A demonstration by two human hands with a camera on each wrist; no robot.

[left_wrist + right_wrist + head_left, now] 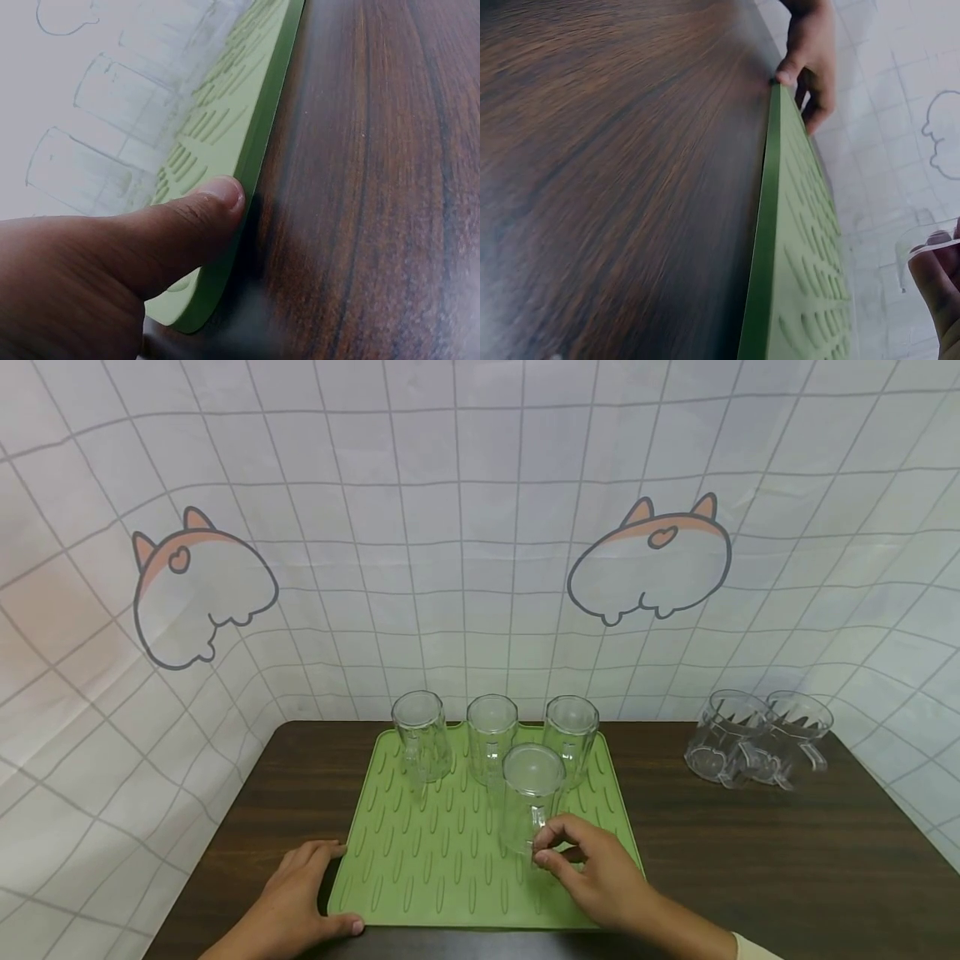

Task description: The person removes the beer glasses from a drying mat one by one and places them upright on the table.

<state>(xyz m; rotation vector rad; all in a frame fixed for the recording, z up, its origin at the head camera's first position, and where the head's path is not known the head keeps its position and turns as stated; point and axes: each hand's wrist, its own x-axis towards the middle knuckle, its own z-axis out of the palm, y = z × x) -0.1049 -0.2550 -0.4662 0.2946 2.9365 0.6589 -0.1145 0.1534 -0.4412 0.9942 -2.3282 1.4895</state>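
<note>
A clear glass mug point(521, 810) stands over the right-hand middle of a green ridged mat point(420, 868). My right hand point(600, 868) pinches its handle between thumb and fingers, and part of that grip also shows at the edge of the right wrist view. Across the mat's front left corner lies my left hand point(288, 897), its thumb on the front edge and its fingers along the left edge. Three more clear mugs line the mat's back: a left one point(422, 739), a middle one point(491, 735) and a right one point(573, 735), partly behind the held mug.
Two clear glass mugs, one point(723, 739) and another point(798, 727), stand close together at the back right of the dark wooden table point(750, 852). A white gridded sheet point(465, 568) with cartoon animals rises behind and on both sides.
</note>
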